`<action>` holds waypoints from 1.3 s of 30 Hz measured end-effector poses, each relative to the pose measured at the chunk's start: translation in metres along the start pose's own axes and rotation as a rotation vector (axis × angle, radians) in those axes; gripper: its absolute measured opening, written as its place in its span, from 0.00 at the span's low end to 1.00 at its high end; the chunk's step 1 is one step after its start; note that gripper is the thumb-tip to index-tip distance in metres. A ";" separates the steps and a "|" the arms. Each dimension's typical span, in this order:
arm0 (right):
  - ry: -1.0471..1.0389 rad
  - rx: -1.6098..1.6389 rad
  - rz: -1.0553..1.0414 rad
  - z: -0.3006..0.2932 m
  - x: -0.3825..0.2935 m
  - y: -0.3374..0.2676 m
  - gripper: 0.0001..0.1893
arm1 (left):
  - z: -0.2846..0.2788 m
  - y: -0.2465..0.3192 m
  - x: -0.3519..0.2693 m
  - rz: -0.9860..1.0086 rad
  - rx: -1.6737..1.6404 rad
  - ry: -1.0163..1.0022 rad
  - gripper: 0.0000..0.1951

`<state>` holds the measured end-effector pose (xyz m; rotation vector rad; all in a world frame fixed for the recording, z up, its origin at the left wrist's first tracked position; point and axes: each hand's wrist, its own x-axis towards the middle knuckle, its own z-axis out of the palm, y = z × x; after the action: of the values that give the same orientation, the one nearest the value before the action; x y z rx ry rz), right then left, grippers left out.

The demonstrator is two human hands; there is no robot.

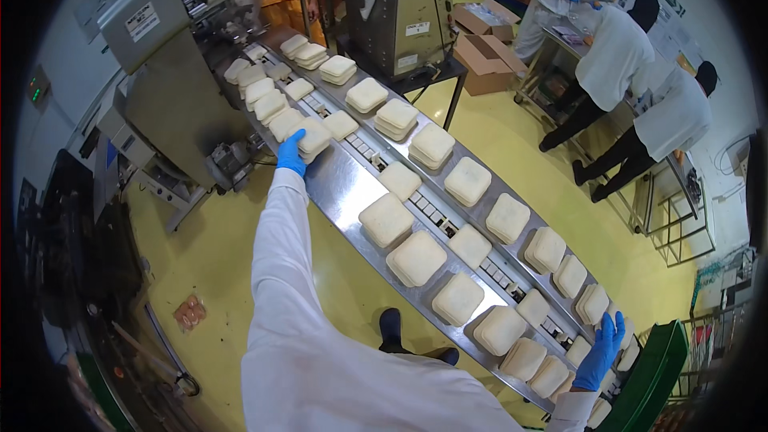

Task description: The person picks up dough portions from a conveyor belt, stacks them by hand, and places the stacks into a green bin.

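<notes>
A steel conveyor table runs diagonally before me, with square, pale bread-like slices in stacks along both sides. Single slices, such as this bread slice, lie spaced along the chain track in the middle. At the far left end, my left hand, in a blue glove, grips the edge of a stack of slices, thumb on top. My gloved right hand is over the near right end, fingers apart, beside a stack on the outer side. Its fingertips partly hide slices behind them.
A green crate stands at the conveyor's right end. A packaging machine is at the left end. Beyond the conveyor are an inkjet machine, open cardboard boxes and several people at a bench. A bag lies on the floor.
</notes>
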<state>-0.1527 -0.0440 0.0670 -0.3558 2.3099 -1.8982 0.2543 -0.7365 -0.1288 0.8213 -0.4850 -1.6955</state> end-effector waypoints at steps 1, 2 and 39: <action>0.038 -0.007 -0.011 -0.006 0.002 0.001 0.25 | -0.003 -0.002 0.007 -0.011 0.023 0.027 0.24; 0.084 -0.023 -0.018 -0.013 0.004 0.001 0.25 | -0.008 -0.004 0.012 -0.041 0.051 0.068 0.26; 0.263 -0.336 0.299 -0.616 0.264 0.312 0.35 | 0.276 -0.334 -0.671 0.697 1.078 -0.572 0.17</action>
<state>-0.5911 0.5270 -0.1027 0.2161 2.6707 -1.4934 -0.0895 -0.0281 0.0081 0.7222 -1.9292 -0.8932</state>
